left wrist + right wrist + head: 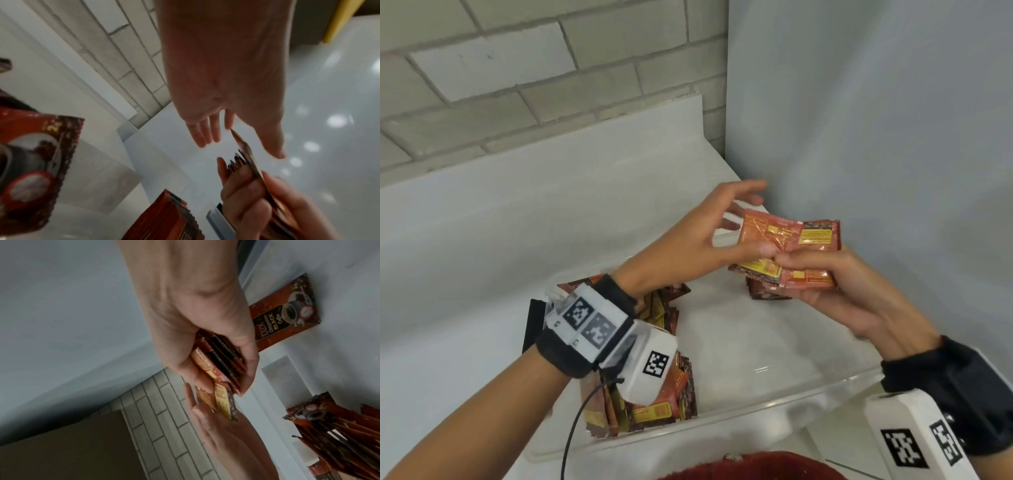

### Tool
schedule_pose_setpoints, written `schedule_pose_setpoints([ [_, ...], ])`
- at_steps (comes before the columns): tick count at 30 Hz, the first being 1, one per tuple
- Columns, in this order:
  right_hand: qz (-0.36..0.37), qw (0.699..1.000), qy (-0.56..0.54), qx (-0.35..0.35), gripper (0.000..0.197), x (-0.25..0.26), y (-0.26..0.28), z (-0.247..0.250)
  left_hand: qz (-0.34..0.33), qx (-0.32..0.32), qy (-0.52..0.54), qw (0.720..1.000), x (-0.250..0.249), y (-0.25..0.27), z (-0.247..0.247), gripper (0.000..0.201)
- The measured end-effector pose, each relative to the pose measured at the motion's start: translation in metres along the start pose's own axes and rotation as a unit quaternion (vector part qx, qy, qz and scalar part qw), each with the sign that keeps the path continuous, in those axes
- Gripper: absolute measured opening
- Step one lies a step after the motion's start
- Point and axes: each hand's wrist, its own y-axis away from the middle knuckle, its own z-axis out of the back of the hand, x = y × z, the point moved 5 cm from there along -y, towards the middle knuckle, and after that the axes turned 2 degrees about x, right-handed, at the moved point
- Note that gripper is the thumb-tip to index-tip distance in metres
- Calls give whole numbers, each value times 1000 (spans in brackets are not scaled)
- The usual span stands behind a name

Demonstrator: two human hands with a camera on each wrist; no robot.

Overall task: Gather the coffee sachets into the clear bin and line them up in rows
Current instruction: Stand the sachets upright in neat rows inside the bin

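My right hand [811,270] grips a stack of red-brown coffee sachets [787,246] above the far right end of the clear bin [774,407]. My left hand [750,222] reaches in from the left with straight fingers, its thumb lying on the top sachet. In the left wrist view the sachet stack [246,162] stands edge-on between the spread thumb and fingers of my left hand [240,146]. The right wrist view shows my right hand [224,374] curled round the stack [222,358]. Rows of sachets [654,407] fill the bin's left end. A small pile [767,293] sits at its far right.
The bin stands on a white counter [465,274] with a raised back edge below a grey brick wall [517,68]. A pale grey panel [876,120] closes the right side. A black object [532,322] lies left of the bin. Red cloth [750,467] shows at the bottom edge.
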Motion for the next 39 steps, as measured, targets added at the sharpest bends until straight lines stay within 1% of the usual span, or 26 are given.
schedule_pose_setpoints([
  [2, -6, 1000, -18, 11, 83, -3, -1, 3, 24, 3, 46, 999, 2, 2, 6, 50],
  [3, -6, 1000, -22, 18, 87, -3, -2, 2, 35, 7, 75, 997, 2, 3, 6, 44],
  [4, -4, 999, -22, 24, 85, -3, -2, 2, 43, 8, 101, 994, 3, 3, 6, 40],
  [6, 0, 999, -28, 33, 76, -3, -3, 2, 48, -3, 129, 991, 2, 4, 7, 38],
  [10, -10, 995, -89, 40, 50, -4, -3, 4, 37, -32, 154, 987, -2, 4, 12, 33],
  [13, -19, 992, -121, 33, 31, -5, -3, 5, 30, -55, 160, 985, -1, 4, 21, 23],
  [15, -22, 990, -137, 25, 29, -5, -5, 6, 22, -54, 177, 982, 0, 5, 24, 16],
  [17, -26, 990, -134, 20, 36, -6, -6, 6, 4, -21, 185, 982, -2, 6, 21, 9],
  [18, -29, 991, -127, 19, 38, -7, -7, 6, -7, 4, 180, 984, -4, 6, 17, 9],
  [20, -27, 992, -116, 32, 44, -7, -7, 5, -17, 51, 162, 985, -6, 6, 9, 20],
  [21, -23, 993, -112, 41, 51, -6, -8, 5, -16, 64, 154, 986, -5, 5, 7, 23],
  [23, -17, 994, -98, 51, 64, -6, -8, 7, -12, 70, 145, 987, -3, 3, 7, 21],
  [25, -11, 996, -73, 49, 65, -6, -7, 8, -10, 59, 140, 988, -3, 2, 8, 17],
  [26, -5, 997, -64, 45, 62, -5, -7, 8, -10, 48, 140, 989, -3, 1, 8, 17],
  [28, 18, 997, -72, 18, 44, 0, -6, 7, -3, 8, 142, 990, -4, 0, 10, 20],
  [30, 46, 994, -97, -21, 31, 6, -5, 8, 37, -43, 157, 986, -2, 0, 12, 20],
  [31, 57, 992, -107, -36, 29, 9, -5, 9, 67, -58, 174, 981, -1, 0, 12, 21],
  [33, 82, 988, -116, -58, 31, 11, -6, 12, 110, -49, 200, 972, -1, 2, 7, 32],
  [34, 93, 987, -115, -67, 32, 12, -6, 14, 119, -38, 203, 971, -3, 2, 3, 39],
  [36, 110, 985, -103, -79, 32, 13, -4, 13, 116, -41, 196, 973, -3, 0, 1, 46],
  [39, 160, 979, -88, -90, 29, 20, 0, 12, 85, -85, 126, 985, -2, -6, 12, 44],
])
